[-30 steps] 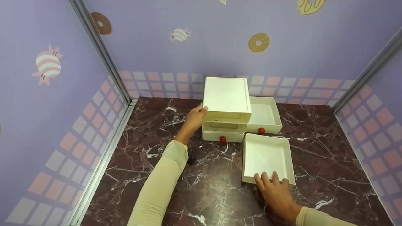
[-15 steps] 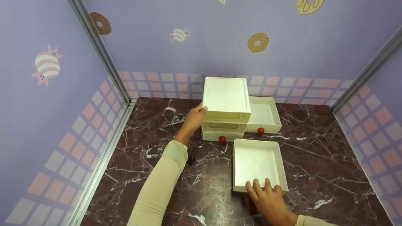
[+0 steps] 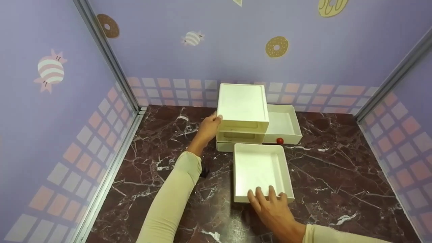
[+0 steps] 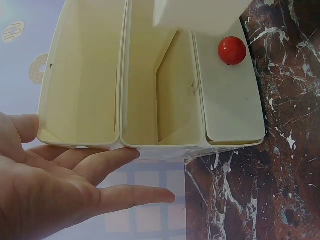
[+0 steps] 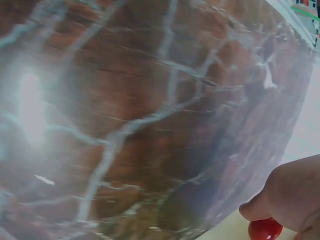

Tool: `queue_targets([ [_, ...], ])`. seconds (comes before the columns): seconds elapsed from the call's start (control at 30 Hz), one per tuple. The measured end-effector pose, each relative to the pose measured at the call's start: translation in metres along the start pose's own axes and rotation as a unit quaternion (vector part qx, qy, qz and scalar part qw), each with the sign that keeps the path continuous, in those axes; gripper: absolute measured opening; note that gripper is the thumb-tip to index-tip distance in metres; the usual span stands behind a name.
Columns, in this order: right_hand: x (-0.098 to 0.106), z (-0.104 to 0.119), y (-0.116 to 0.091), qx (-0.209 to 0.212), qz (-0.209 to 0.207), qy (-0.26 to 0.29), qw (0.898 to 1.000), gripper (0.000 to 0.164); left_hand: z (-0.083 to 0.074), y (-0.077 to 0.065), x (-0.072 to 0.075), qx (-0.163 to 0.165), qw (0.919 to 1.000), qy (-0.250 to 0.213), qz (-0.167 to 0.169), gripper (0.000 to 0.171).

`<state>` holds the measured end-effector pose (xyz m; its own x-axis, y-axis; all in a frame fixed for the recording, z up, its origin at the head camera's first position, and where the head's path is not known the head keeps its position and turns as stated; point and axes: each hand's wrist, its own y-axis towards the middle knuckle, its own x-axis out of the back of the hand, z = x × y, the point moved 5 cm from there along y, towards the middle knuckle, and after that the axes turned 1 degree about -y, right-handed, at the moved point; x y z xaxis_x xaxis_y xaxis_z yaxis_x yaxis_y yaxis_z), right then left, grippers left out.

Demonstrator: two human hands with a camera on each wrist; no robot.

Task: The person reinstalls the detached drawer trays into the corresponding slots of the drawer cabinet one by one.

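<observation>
A small white drawer cabinet (image 3: 241, 103) stands against the back wall, two upper slots without drawers. Its bottom slot holds a drawer with a red knob (image 4: 232, 50), which the head view hides. My left hand (image 3: 209, 127) rests on the cabinet's left side; in the left wrist view the fingers lie straight along it, thumb at the top edge. My right hand (image 3: 272, 209) grips the front wall of a loose white drawer (image 3: 258, 168), fingers over the rim. In the right wrist view the thumb is by its red knob (image 5: 265, 229). The drawer's back edge overlaps the cabinet's bottom front.
Another white drawer (image 3: 281, 123) with a red knob (image 3: 280, 140) sits right of the cabinet, by the back wall. Underneath is a dark red marbled table (image 3: 337, 175). Purple patterned panels (image 3: 162, 57) enclose the back and both sides.
My right hand has moved the loose drawer leftward, from in front of the other drawer to in front of the cabinet, hiding the bottom knob. My left hand has stayed on the cabinet.
</observation>
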<state>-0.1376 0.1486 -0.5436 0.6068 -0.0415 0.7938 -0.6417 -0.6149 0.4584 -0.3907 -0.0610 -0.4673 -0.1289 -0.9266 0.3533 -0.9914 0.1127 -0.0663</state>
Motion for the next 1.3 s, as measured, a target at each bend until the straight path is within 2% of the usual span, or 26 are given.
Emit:
queue_targets([
  [0.17, 0.003, 0.012, 0.022, 0.019, 0.043, 0.005, 0.999, 0.065, -0.001, 0.000, 0.001, -0.003, 1.0000, -0.007, 0.001, 0.061],
  [0.3, 0.003, 0.020, 0.038, 0.029, 0.053, 0.006, 0.998, 0.092, -0.001, 0.000, 0.000, -0.001, 0.9999, -0.010, 0.005, 0.062],
  [0.4, 0.001, 0.024, 0.048, 0.029, 0.054, -0.004, 0.998, 0.100, 0.000, 0.000, 0.000, 0.005, 0.9999, -0.009, 0.006, 0.063],
  [0.5, -0.001, 0.025, 0.056, 0.025, 0.050, -0.011, 0.998, 0.101, 0.001, 0.000, -0.001, 0.008, 0.9999, -0.007, 0.008, 0.064],
  [0.77, -0.009, 0.023, 0.066, 0.016, 0.048, -0.024, 0.998, 0.084, 0.002, 0.001, -0.002, 0.011, 0.9998, -0.005, 0.016, 0.064],
  [0.9, -0.011, 0.022, 0.068, 0.017, 0.053, -0.033, 0.998, 0.081, 0.003, 0.000, -0.001, 0.015, 0.9995, -0.008, 0.026, 0.066],
  [1.13, -0.015, 0.023, 0.072, 0.018, 0.065, -0.037, 0.997, 0.091, 0.002, 0.000, -0.001, 0.015, 0.9997, -0.006, 0.018, 0.066],
  [1.3, -0.024, 0.018, 0.080, 0.009, 0.065, -0.035, 0.997, 0.090, 0.002, 0.000, -0.001, 0.013, 0.9997, -0.013, 0.014, 0.066],
])
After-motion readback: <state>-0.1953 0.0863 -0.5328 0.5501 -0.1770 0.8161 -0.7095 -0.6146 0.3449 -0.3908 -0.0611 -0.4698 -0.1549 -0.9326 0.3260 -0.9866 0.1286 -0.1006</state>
